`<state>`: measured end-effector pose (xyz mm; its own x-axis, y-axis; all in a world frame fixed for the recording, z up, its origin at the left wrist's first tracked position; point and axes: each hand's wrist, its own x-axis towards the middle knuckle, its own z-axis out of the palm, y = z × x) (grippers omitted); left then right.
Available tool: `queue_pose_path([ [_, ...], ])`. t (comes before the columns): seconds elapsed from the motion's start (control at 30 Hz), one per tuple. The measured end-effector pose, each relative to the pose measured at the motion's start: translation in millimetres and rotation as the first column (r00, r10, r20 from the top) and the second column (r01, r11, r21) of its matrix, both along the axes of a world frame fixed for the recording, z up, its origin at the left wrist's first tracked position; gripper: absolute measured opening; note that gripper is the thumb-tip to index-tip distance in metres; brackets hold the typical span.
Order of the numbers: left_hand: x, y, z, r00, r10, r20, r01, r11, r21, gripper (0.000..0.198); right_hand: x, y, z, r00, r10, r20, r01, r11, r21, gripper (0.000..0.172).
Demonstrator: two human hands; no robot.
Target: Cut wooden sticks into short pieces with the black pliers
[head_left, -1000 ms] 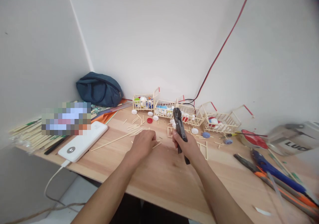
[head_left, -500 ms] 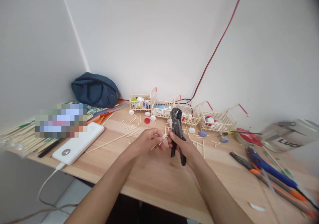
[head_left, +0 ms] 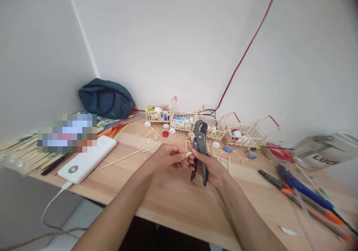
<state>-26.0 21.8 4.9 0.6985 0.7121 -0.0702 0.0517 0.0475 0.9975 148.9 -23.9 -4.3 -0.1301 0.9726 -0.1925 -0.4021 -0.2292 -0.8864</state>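
My left hand (head_left: 170, 157) is closed in a pinch on short wooden sticks (head_left: 189, 154), whose pale ends show at the fingertips. My right hand (head_left: 214, 167) is wrapped round a black hand cutter (head_left: 199, 141), held upright with its jaw end up and its two handles apart below. The right thumb and fingertips meet the sticks too, so both hands come together just above the table. Behind the cutter lies a flat frame of sticks (head_left: 228, 165), partly hidden by the right hand. Left of it, cut stick pieces (head_left: 148, 141) are scattered.
Several miniature stick carts (head_left: 158, 117) with bottle-cap wheels line the wall. A white power bank (head_left: 89, 158), a bundle of skewers (head_left: 25, 148) and a blue pouch (head_left: 107, 98) are on the left. Orange-handled pliers (head_left: 304, 206), a blue-handled tool (head_left: 304, 187) and a clear jar (head_left: 321, 156) lie right.
My hands have drawn together. The sticks in my left hand now meet my right fingertips, and the cutter has turned slightly, its jaw end shifting right.
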Motion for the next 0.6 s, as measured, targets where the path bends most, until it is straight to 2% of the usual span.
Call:
queue_pose_path([
  [0.2, -0.6, -1.1, 2.1, 1.0, -0.006, 0.001, 0.006, 0.999, -0.054, 0.039, -3.4, -1.8, 3.1, 0.996, -0.009, 0.085, 0.004, 0.998, 0.055, 0.028],
  [0.4, -0.6, 0.9, -2.4, 0.999, -0.023, 0.023, 0.022, 0.999, 0.033, 0.038, -1.7, -1.5, -0.5, 0.964, -0.062, 0.258, 0.031, 0.992, 0.123, 0.032],
  [0.6, 3.4, -2.1, -0.6, 0.998, 0.029, 0.047, -0.033, 0.996, 0.087, 0.037, 1.5, -1.6, -3.1, 0.958, -0.04, 0.284, 0.011, 0.995, 0.102, 0.035],
])
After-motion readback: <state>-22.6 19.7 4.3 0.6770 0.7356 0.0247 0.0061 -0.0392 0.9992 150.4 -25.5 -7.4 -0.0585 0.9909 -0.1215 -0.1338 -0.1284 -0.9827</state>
